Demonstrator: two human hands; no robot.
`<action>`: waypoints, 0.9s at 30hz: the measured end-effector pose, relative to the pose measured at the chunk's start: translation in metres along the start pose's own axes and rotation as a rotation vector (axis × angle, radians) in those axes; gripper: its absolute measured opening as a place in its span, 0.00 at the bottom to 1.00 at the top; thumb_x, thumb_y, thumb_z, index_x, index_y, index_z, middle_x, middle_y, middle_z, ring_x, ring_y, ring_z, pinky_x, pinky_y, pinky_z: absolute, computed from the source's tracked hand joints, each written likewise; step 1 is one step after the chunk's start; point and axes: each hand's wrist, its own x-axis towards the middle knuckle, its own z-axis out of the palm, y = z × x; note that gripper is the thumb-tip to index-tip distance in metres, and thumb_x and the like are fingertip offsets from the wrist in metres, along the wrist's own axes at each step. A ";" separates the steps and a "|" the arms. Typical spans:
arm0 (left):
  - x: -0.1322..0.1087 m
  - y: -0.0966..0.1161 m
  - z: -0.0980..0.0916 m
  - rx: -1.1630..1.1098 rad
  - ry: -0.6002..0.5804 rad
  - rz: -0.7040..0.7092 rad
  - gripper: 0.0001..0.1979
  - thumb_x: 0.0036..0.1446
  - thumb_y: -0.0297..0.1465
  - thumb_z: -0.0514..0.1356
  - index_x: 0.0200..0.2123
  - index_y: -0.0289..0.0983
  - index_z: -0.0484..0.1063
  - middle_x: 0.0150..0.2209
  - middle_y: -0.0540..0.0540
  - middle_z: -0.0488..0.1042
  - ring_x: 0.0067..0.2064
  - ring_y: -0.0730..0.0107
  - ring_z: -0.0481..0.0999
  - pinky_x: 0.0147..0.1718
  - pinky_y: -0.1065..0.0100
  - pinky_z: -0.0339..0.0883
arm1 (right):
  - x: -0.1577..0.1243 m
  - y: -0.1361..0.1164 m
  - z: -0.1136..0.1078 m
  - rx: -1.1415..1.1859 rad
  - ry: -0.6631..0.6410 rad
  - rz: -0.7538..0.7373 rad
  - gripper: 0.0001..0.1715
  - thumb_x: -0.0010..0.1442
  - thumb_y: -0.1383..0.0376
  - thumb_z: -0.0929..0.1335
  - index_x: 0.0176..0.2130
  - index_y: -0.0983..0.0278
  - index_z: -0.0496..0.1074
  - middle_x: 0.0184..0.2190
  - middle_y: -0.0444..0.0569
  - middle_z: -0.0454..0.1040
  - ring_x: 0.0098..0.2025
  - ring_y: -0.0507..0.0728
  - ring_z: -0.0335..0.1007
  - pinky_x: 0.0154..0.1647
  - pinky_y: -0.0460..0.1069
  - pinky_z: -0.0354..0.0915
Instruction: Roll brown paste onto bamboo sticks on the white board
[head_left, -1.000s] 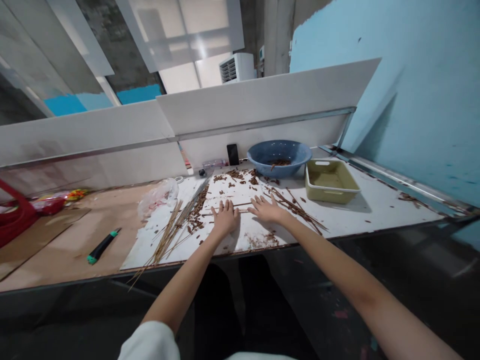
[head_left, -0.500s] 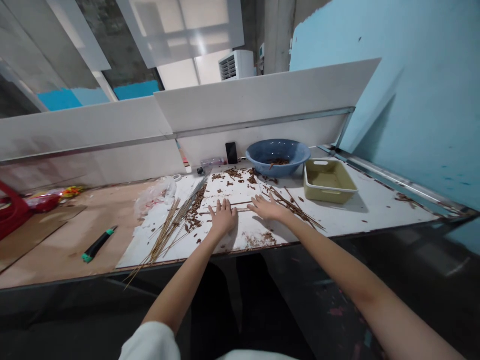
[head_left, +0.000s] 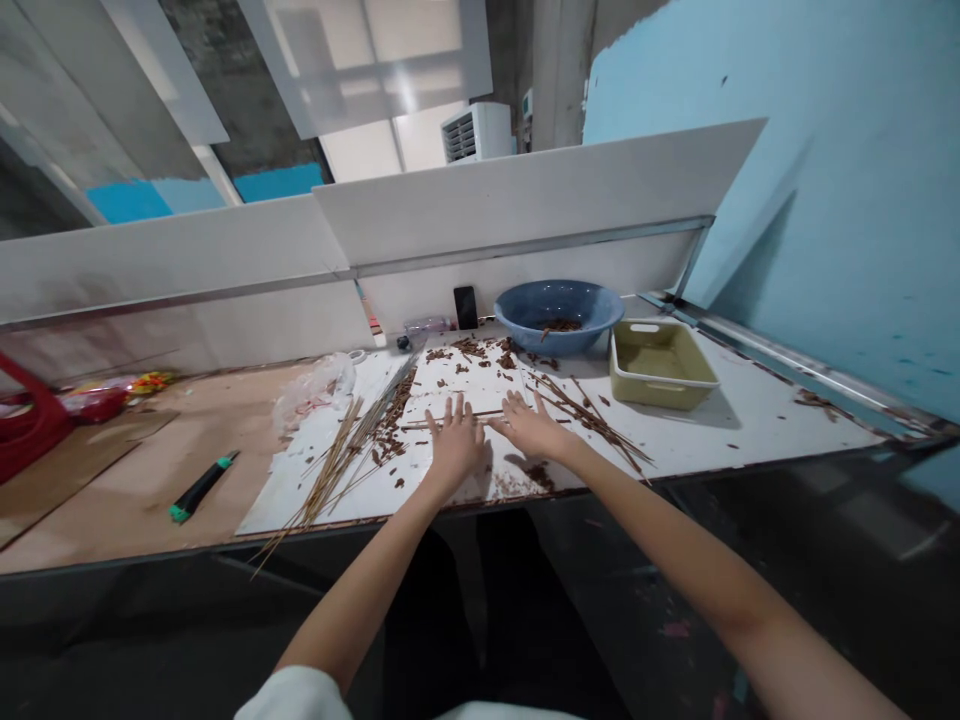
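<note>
Both hands lie flat and open, palms down, and clasp nothing. Your left hand (head_left: 457,442) and right hand (head_left: 534,430) press side by side on the white board (head_left: 480,385), w/ the fingertips over a thin stick (head_left: 417,425). It lies crosswise under them, approx. mid-board, near the front edge of the table (head_left: 750,420).

By the layout, the work looks only partly through. The bare sticks (head_left: 337,470) left of your left hand are many and pale, w/o any coat. The brown sticks (head_left: 585,415) right of your right hand are fewer, dark and rough, so probably done. I cannot tell if the stick under your fingers has a coat.

Brown crumbs (head_left: 386,430) are dry and flaky, scattered over the board. Behind it stands a round blue bowl (head_left: 555,340), smooth, w/ some brown bits inside. Just beside it is a pale green tray (head_left: 660,390), rectangular, which looks empty. A black phone (head_left: 465,307) leans on the back wall. Far left, on the brown wood part, lie a crumpled clear bag (head_left: 315,395) and a cutter (head_left: 202,487) w/ a green end.
</note>
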 end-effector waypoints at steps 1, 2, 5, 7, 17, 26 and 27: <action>0.005 0.006 -0.001 -0.011 -0.036 0.034 0.33 0.79 0.40 0.43 0.82 0.41 0.58 0.84 0.40 0.47 0.85 0.43 0.45 0.79 0.26 0.32 | 0.009 -0.003 -0.004 0.032 -0.035 -0.010 0.35 0.82 0.60 0.57 0.82 0.54 0.57 0.83 0.64 0.52 0.85 0.76 0.39 0.80 0.83 0.39; 0.009 0.011 -0.001 -0.022 -0.080 0.058 0.33 0.79 0.39 0.44 0.82 0.41 0.57 0.84 0.39 0.49 0.85 0.45 0.47 0.79 0.26 0.33 | 0.017 -0.006 -0.007 0.057 -0.070 -0.019 0.36 0.82 0.62 0.57 0.83 0.54 0.54 0.83 0.64 0.51 0.85 0.75 0.39 0.80 0.83 0.40; 0.010 0.017 0.002 -0.033 -0.138 0.078 0.34 0.77 0.36 0.45 0.83 0.39 0.55 0.84 0.39 0.48 0.85 0.46 0.47 0.78 0.25 0.36 | 0.027 -0.014 -0.005 0.092 -0.103 -0.001 0.38 0.82 0.61 0.55 0.85 0.54 0.47 0.84 0.63 0.47 0.86 0.73 0.36 0.80 0.83 0.36; 0.001 0.012 0.006 -0.024 -0.110 0.084 0.34 0.78 0.34 0.43 0.83 0.37 0.53 0.84 0.39 0.48 0.85 0.46 0.47 0.79 0.25 0.34 | 0.020 -0.017 0.003 0.117 -0.077 0.036 0.38 0.83 0.56 0.53 0.85 0.57 0.46 0.85 0.62 0.42 0.87 0.70 0.31 0.81 0.81 0.30; 0.015 0.003 0.003 -0.061 -0.107 0.021 0.34 0.80 0.37 0.38 0.84 0.41 0.52 0.84 0.41 0.49 0.84 0.50 0.48 0.79 0.27 0.34 | 0.031 -0.008 -0.003 0.115 -0.097 0.067 0.37 0.83 0.50 0.53 0.83 0.53 0.52 0.85 0.59 0.47 0.86 0.71 0.36 0.80 0.82 0.27; -0.003 -0.013 0.013 -0.050 -0.126 0.016 0.34 0.80 0.40 0.38 0.84 0.42 0.51 0.84 0.42 0.49 0.85 0.49 0.46 0.79 0.27 0.38 | 0.009 -0.015 0.021 0.116 -0.002 0.113 0.49 0.80 0.38 0.49 0.85 0.61 0.46 0.85 0.62 0.43 0.87 0.68 0.34 0.83 0.76 0.27; 0.000 -0.014 0.011 -0.058 -0.144 0.015 0.34 0.80 0.40 0.38 0.84 0.43 0.51 0.84 0.43 0.48 0.85 0.48 0.46 0.79 0.26 0.38 | 0.012 -0.013 0.020 0.114 -0.014 0.106 0.48 0.80 0.39 0.49 0.84 0.59 0.48 0.85 0.61 0.44 0.87 0.69 0.35 0.83 0.76 0.27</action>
